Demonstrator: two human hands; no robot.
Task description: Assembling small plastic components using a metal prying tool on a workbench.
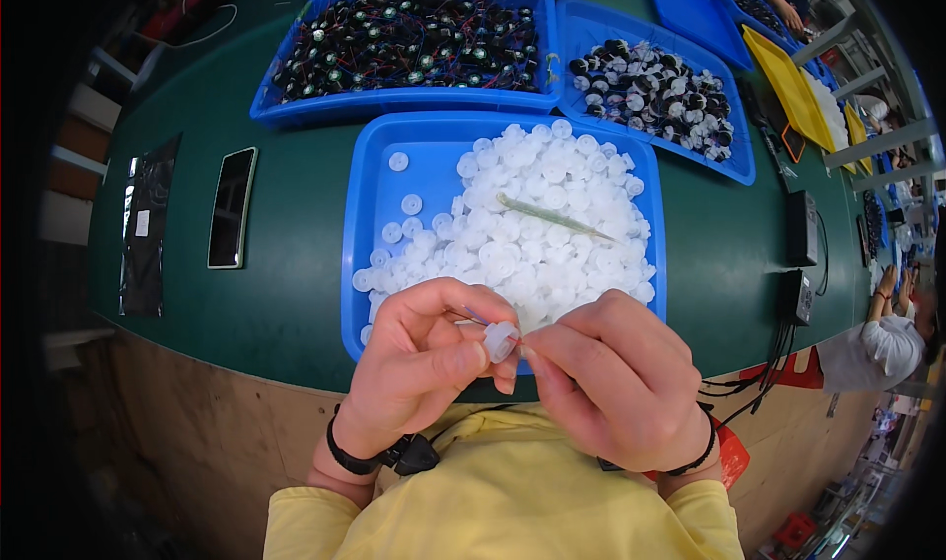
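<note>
Just in front of my body, my left hand (419,358) pinches a small translucent white plastic cap (499,341) between thumb and fingers. Thin wires run through the cap, and a reddish end pokes out on its right side. My right hand (626,383) is closed there, its thumb and forefinger pinching the wire ends close to the cap. Both hands are over the near edge of a blue tray (356,205). Heaped in it are many white plastic caps (522,255), with a thin greenish strip (557,217) lying on top.
Behind stands a blue bin (266,107) of dark round parts with wires. Beside it, another blue tray (739,161) holds dark parts with white caps. A phone (232,208) and a black plastic bag (145,230) lie left. Black boxes (801,228) with cables sit right; other people work beyond.
</note>
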